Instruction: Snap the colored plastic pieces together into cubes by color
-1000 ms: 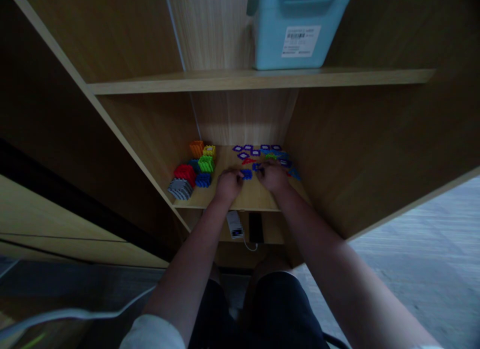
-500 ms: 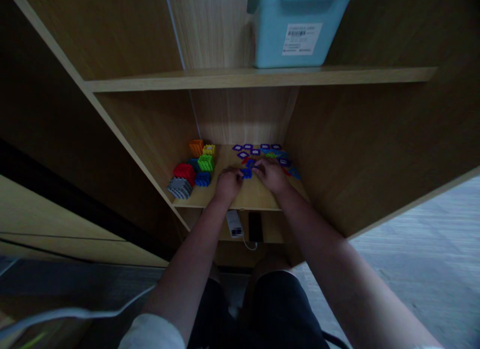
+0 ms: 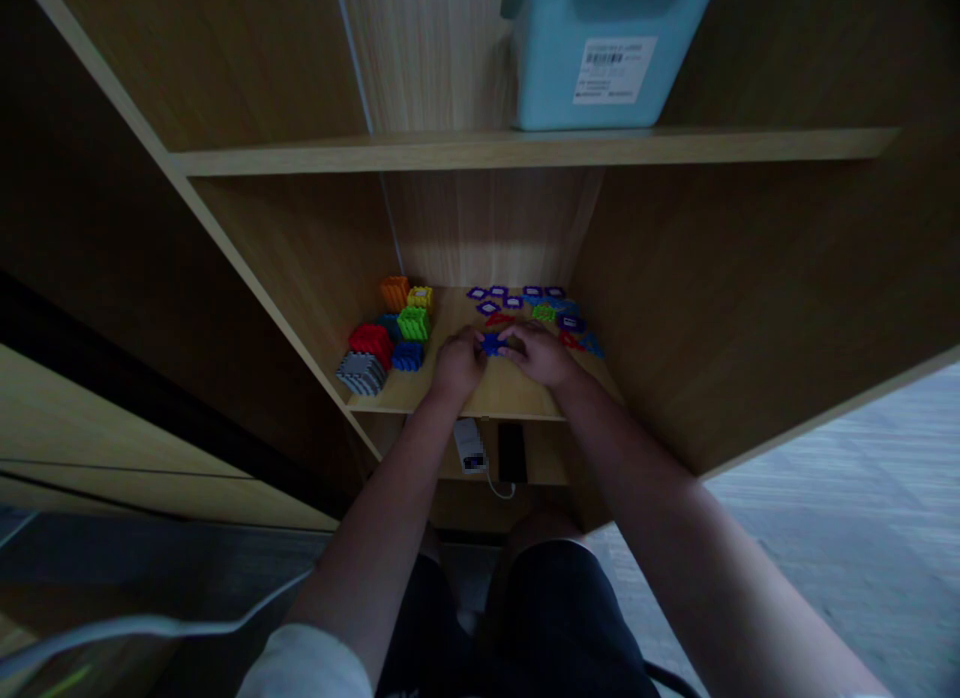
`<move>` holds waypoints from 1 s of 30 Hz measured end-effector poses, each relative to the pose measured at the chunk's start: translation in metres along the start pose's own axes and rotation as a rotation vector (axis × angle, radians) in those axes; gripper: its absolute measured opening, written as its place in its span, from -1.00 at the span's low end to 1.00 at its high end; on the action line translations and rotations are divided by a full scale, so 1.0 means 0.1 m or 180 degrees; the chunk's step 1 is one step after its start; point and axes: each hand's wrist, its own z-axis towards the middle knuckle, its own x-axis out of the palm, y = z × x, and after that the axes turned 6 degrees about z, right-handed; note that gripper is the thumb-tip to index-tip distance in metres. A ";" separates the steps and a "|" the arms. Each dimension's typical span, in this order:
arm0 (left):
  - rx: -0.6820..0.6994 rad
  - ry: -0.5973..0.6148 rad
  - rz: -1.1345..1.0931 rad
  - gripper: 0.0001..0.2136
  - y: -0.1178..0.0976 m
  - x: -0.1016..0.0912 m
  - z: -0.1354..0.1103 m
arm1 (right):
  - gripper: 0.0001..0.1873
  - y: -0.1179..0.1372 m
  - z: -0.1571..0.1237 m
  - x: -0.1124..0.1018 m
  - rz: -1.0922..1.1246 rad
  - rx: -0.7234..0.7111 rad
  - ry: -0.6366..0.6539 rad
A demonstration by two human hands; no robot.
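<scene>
My left hand (image 3: 456, 363) and my right hand (image 3: 541, 354) rest close together on a wooden shelf (image 3: 495, 393), fingers curled round a small blue toy piece (image 3: 493, 344) held between them. Behind the hands lie several flat purple and blue pieces (image 3: 517, 300) with a red one and a green one (image 3: 543, 313) among them. To the left stand assembled cubes: orange (image 3: 394, 292), yellow (image 3: 419, 297), green (image 3: 412, 324), red (image 3: 370, 342), blue (image 3: 407, 356) and grey (image 3: 361, 373).
A light blue plastic box (image 3: 600, 53) with a barcode label stands on the upper shelf (image 3: 525, 150). Below the working shelf lie a white device (image 3: 469, 446) with a cable and a dark phone (image 3: 512, 452). Cabinet walls close in on both sides.
My right hand drew back from the loose pieces toward my left hand; both now meet on the blue piece. The view shifted slightly.
</scene>
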 end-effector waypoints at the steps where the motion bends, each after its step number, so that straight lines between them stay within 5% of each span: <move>1: 0.0014 0.0001 -0.0009 -0.74 0.00 0.00 0.00 | -0.79 0.00 0.00 0.00 0.0006 -0.0016 0.0006; 18: 0.0103 0.0089 0.0110 -0.80 -0.02 -0.04 0.00 | -0.79 0.07 0.01 -0.02 -0.0032 -0.0105 0.0019; 26: 0.0112 0.0093 0.0039 -0.77 0.00 -0.01 0.01 | -0.49 0.04 -0.06 0.00 -0.1294 0.1705 -0.1156; 30: 0.0100 0.0061 0.0016 -0.76 0.00 -0.01 0.00 | -0.47 -0.06 -0.07 0.07 -0.1286 0.2011 -0.1241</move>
